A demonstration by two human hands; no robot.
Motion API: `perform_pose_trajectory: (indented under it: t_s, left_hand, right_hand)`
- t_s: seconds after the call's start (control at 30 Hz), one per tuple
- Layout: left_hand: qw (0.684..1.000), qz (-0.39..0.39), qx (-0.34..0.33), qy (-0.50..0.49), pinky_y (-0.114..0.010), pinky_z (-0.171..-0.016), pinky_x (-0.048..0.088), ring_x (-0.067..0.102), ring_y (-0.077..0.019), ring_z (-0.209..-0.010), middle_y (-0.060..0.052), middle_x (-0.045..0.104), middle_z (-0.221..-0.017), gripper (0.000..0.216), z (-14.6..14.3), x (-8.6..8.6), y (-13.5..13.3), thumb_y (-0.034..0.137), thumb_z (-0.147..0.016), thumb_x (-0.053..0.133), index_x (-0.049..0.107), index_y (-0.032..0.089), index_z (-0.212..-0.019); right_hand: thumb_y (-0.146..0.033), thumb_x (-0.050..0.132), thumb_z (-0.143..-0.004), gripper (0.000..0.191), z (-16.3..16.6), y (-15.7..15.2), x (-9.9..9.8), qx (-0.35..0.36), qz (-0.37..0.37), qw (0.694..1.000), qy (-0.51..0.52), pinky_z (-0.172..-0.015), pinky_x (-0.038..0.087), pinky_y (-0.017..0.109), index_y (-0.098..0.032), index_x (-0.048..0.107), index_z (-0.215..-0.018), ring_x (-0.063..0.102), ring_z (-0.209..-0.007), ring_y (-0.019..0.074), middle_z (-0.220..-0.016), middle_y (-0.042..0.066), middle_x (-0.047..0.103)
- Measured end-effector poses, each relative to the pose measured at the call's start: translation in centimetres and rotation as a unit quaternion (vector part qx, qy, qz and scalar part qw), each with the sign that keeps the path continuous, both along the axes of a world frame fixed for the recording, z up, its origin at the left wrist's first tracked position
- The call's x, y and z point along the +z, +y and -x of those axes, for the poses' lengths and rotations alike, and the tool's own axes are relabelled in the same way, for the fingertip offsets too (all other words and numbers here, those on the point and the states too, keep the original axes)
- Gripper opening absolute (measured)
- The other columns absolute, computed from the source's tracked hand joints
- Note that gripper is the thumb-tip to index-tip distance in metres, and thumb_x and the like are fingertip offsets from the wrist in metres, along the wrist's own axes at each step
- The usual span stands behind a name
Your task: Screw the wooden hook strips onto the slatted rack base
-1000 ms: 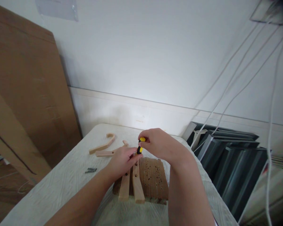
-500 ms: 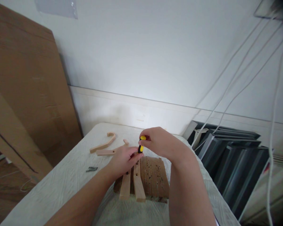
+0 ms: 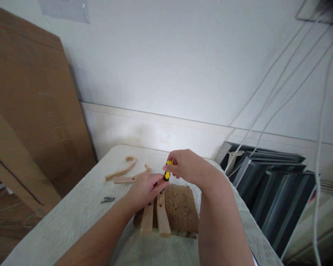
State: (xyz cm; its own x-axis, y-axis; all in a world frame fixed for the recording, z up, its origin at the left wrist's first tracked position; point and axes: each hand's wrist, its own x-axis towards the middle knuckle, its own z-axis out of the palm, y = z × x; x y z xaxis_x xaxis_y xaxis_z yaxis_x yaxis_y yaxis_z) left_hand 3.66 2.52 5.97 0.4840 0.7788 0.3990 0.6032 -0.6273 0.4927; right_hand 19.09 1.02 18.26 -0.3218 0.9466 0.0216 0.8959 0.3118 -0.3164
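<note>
In my right hand is a screwdriver with a short yellow and black handle, held from above by the fingertips. It stands nearly upright over a pale wooden hook. My left hand is closed round the lower end of the screwdriver, thumb and fingers on either side; the tip is hidden. Under that hand lies a second pale wooden piece, beside the hook. Both rest on a rough brown board dotted with dark holes.
Two more wooden hooks, one curved and one partly behind my left hand, lie on the white cloth-covered table. Several screws lie at the left. A large cardboard box, dark panels and hanging white cables flank the table.
The fingers of my right hand have shifted on the screwdriver handle, which leans slightly more to the right. My left hand stays in place.
</note>
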Motion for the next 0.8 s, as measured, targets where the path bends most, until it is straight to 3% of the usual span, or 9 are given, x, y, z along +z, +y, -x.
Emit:
perform_pose_trajectory:
  t_s: [0.57, 0.8]
  left_hand:
    - [1.0, 0.011, -0.002, 0.014, -0.023, -0.055, 0.028, 0.05, -0.0117, -0.057, 0.001, 0.057, -0.06, 0.03, 0.23, 0.31, -0.07, 0.033, -0.09, 0.05, 0.057, 0.016, -0.067]
    - [0.999, -0.001, -0.009, 0.036, -0.024, -0.057, 0.03, 0.054, -0.0137, -0.063, -0.001, 0.063, -0.068, 0.03, 0.53, 0.36, -0.04, 0.035, -0.091, 0.049, 0.06, 0.016, -0.071]
  right_hand:
    - [-0.026, 0.061, -0.084, 0.016, 0.08, -0.1, -0.1, 0.023, -0.021, 1.0, 0.001, -0.054, 0.034, 0.024, -0.013, 0.07, -0.08, 0.055, -0.054, 0.0112, -0.066, 0.005, 0.067]
    - [-0.034, 0.063, -0.08, 0.027, -0.27, -0.11, -0.46, 0.043, -0.009, 0.998, 0.051, -0.061, 0.041, 0.025, -0.017, 0.071, -0.1, 0.062, -0.072, 0.0157, -0.087, 0.008, 0.072]
